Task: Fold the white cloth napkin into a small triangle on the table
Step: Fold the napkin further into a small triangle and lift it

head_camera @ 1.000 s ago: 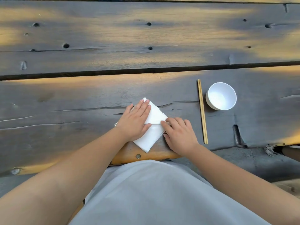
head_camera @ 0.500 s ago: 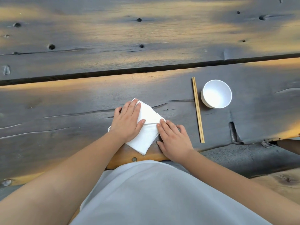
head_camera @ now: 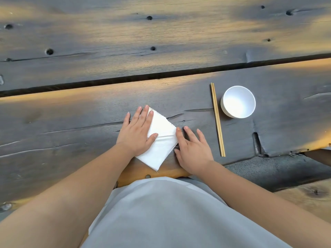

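the white cloth napkin (head_camera: 162, 140) lies folded into a small diamond-like shape at the near edge of the dark wooden desk (head_camera: 71, 126), one corner pointing toward the person and reaching the worn, lighter strip of that edge. a crease runs across its middle. the left hand (head_camera: 137, 134) lies flat and spread over the napkin's left half, fingers extended toward the far side, thumb resting on the crease, pressing rather than gripping. the right hand (head_camera: 192, 149) lies flat and unclenched on the bare wood just beside the napkin's right corner, its index finger touching the cloth edge and grasping nothing. further along the near edge to the right, a pair of wooden chopsticks (head_camera: 217, 119) lies side by side, running from near to far. a white cup (head_camera: 238, 102) stands upright just beyond them, close but not touching. a light grey garment (head_camera: 161, 215) fills the foreground.
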